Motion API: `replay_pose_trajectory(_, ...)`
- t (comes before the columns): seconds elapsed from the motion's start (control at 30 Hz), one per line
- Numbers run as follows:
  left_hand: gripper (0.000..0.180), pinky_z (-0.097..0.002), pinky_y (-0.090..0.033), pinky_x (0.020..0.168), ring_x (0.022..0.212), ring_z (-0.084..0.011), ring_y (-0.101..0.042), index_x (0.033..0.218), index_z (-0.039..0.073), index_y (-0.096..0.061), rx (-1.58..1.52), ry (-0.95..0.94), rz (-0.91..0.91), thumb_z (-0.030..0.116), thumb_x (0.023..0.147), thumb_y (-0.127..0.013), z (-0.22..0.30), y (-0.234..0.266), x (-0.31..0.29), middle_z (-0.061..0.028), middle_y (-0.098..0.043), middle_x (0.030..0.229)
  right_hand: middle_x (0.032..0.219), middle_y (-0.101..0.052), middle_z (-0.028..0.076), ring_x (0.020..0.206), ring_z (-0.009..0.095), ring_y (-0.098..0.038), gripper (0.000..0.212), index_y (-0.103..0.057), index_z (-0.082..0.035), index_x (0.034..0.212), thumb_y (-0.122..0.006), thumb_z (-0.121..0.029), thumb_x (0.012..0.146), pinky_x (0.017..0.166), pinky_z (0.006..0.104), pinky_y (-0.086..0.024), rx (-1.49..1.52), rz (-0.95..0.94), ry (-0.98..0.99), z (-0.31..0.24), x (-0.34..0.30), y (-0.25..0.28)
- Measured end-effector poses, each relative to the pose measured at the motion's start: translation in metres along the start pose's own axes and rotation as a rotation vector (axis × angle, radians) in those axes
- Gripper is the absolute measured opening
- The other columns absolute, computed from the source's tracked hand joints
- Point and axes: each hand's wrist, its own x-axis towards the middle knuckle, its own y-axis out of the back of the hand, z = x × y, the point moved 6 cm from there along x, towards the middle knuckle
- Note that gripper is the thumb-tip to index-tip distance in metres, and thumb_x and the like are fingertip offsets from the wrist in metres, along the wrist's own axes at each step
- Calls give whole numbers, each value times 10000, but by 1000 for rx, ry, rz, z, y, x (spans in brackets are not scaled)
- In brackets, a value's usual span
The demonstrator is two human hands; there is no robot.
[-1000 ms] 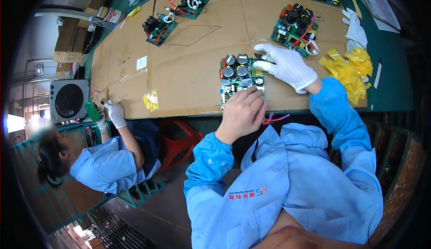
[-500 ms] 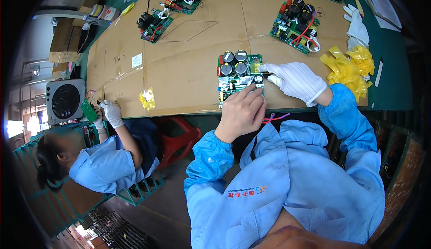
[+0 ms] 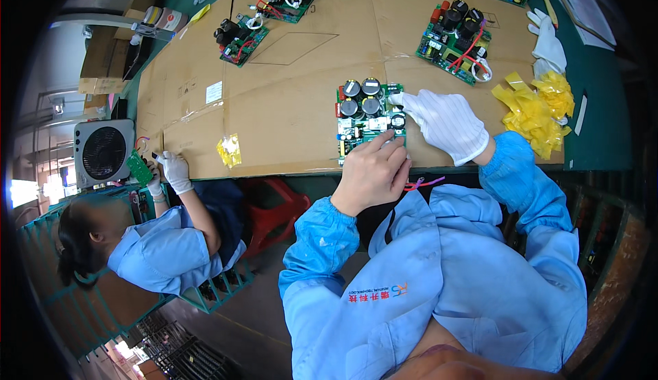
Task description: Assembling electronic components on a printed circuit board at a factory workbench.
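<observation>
A green circuit board (image 3: 353, 132) lies on the cardboard near the table's front edge, with several round black capacitors at its far end. My bare left hand (image 3: 375, 173) grips its near part, fingers bent over the components and the index fingertip by a small round capacitor. In a white striped glove, my right hand (image 3: 445, 125) reaches the board's right edge. Its fingertips are closed together over a spot by the far right corner; what they pinch is hidden. Red and purple wires (image 3: 426, 183) stick out at the table edge beside my left hand.
More boards stand on the cardboard (image 3: 288, 112), including one with red wires (image 3: 456, 40). Yellow tape pieces (image 3: 534, 112) and a white glove (image 3: 548, 47) lie right. Leftward, a co-worker in blue (image 3: 171, 243) holds a green board (image 3: 140, 167) near a fan (image 3: 104, 152).
My right fingertips have shifted slightly left over the board's edge, covering a yellow part seen before. My left hand stays on the board. The whole view has shifted slightly.
</observation>
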Motion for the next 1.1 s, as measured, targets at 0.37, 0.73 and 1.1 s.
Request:
replay_pose_trajectory(0.37,98,-391,-592,781,1065,-283,-726,860,65,-718,-42,-121,1,105,771,-728,-4,10,-13,-62,-768,1088,1117,-743,123,935,298,-731,305,-685,-81,1260,-641,-15,965,801,356,-588,100,395,-260,17,-19,148)
replay_pose_trajectory(0.73,303,-461,-524,997,1211,-367,-649,1071,-2,-732,43,-139,-108,61,776,-710,0,42,-44,-149,-709,1266,1293,-693,148,1098,361,-699,422,-543,-193,1500,-507,-193,1079,927,389,-563,-140,-52,-762,75,-138,140)
replay_pose_trajectory(1.1,590,-604,-360,1167,1404,-407,-490,1425,208,-557,416,-175,-31,241,853,-694,-27,14,-113,-144,-502,1545,850,-650,76,703,243,-645,521,-579,-112,1465,-693,-193,963,602,376,-506,136,255,-343,22,-82,73)
